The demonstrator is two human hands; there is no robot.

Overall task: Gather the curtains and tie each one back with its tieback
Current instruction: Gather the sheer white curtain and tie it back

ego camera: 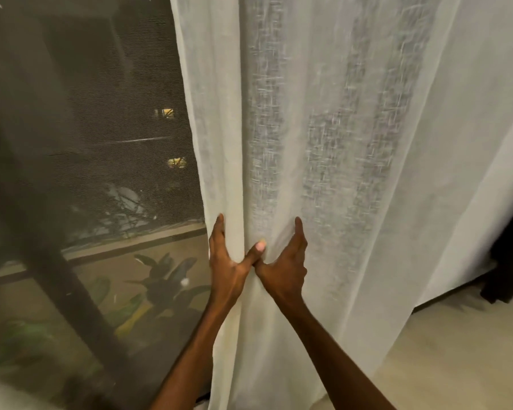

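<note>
I am looking down along both of my bare forearms at a white sheer curtain (pixel 323 173) that hangs in soft vertical folds and fills the middle and right of the view. My left hand (pixel 228 261) clasps the curtain's left edge, the fingers reaching round behind the cloth and the thumb lying across the front, so the edge fold is pinched between them. My right hand (pixel 285 267) sits just beside it, touching at the thumb base, its fingers held straight and close together and pressing flat on the fabric. To the left of the curtain is a dark mesh screen (pixel 101 128), with a dark frame bar (pixel 57 261) slanting across it. Through the mesh I see night outside, small yellow lights (pixel 176 162) and green leafy plants (pixel 160 279) low down. At lower right is a pale floor (pixel 456 350), and a dark shape (pixel 507 261) stands at the right edge, too dim to identify.
</note>
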